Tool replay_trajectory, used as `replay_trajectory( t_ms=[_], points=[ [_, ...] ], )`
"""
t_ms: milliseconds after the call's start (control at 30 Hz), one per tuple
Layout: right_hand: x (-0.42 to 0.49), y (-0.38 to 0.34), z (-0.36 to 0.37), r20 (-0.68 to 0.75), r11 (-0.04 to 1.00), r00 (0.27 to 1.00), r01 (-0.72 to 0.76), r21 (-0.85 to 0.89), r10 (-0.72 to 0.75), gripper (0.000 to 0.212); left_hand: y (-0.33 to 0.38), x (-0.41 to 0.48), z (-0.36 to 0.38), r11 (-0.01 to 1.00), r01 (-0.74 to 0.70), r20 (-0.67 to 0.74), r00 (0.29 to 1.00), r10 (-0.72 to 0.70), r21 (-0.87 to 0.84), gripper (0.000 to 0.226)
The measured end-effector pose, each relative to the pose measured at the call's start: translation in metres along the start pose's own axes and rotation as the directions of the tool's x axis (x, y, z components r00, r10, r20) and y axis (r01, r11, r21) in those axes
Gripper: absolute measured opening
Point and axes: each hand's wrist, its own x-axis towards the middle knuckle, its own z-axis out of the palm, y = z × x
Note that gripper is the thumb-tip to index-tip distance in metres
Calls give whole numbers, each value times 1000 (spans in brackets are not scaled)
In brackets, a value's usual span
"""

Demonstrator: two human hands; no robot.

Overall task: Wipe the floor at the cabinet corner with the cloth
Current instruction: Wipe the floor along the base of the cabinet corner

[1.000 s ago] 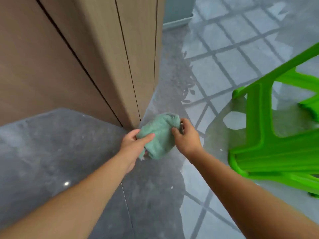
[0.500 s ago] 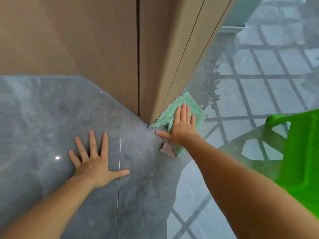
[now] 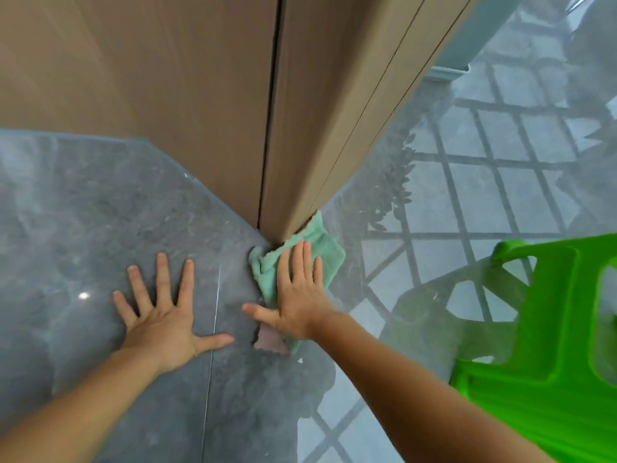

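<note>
A mint-green cloth (image 3: 329,253) lies spread on the glossy grey floor (image 3: 100,212), tucked against the foot of the wooden cabinet's corner (image 3: 278,228). A pinkish patch of the cloth shows under my wrist. My right hand (image 3: 297,297) presses flat on top of the cloth, fingers pointing at the corner and thumb out to the left. My left hand (image 3: 163,317) rests flat on the bare floor to the left of the cloth, fingers spread, holding nothing.
The tan cabinet (image 3: 200,95) rises straight ahead, its faces running back to the left and right. A bright green plastic chair (image 3: 551,345) stands close on the right. Window-grid reflections cover the floor on the right, and a pale skirting (image 3: 449,73) shows far back.
A second ago both hands held the bunched cloth in the air. Now it lies spread under my right palm and has slid left around the corner's tip, while my left hand rests on the floor.
</note>
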Motion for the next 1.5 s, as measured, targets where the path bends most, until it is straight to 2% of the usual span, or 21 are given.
replay_trajectory(
  t_ms=[67,100,167,233,267,400,500,600,733,867,967,1000,1067,1167,1367,1500],
  points=[
    [-3,38,-17,17,977,991,136,-162,-135,115,-1,2,2,1000,-4,6,1000,4,-16,148],
    [2,64,-31,24,959,989,148,-242,-147,115,-1,3,2,1000,-6,7,1000,6,-21,148],
    [22,108,-64,2,965,1000,-11,-262,12,122,-2,4,4,1000,-12,-4,1000,12,-13,148],
    [52,133,-95,0,962,973,-228,-153,231,132,-3,7,8,1000,-21,-28,999,21,5,147],
    [66,139,-105,16,949,958,-281,-142,285,137,-2,9,10,1000,-23,-43,999,23,9,147],
    [87,131,-113,56,937,945,-310,-164,323,150,-5,12,14,1000,-17,-81,997,18,4,148],
    [73,103,-91,22,954,960,-274,-119,278,152,-3,10,14,1000,-7,-76,997,9,17,150],
    [44,46,-50,37,974,974,-219,-64,222,160,-4,10,13,1000,0,-81,997,2,28,150],
    [-5,-27,17,55,998,998,-37,-58,41,156,-7,16,18,1000,-24,-108,994,24,-2,151],
    [-16,-46,28,22,986,993,120,-119,-118,137,-17,19,23,998,-65,-196,978,69,26,148],
    [-15,-31,17,-29,965,978,197,-172,-205,113,-39,19,21,982,-106,-317,936,152,155,144],
    [-12,-26,14,-29,948,969,236,-212,-247,106,-52,20,20,981,-93,-346,927,148,171,141],
    [-5,-21,8,-17,912,950,294,-285,-311,96,-78,24,15,996,-2,-408,912,39,90,136],
    [13,-24,1,-1,883,936,332,-332,-352,91,-105,33,16,994,110,-493,864,-106,-20,128],
    [83,-79,-11,-23,902,943,311,-299,-333,89,-112,33,33,997,69,-621,783,-34,33,119],
    [131,-120,-21,-55,898,946,285,-334,-321,84,-109,30,29,999,32,-632,775,-17,12,116]
  ],
)
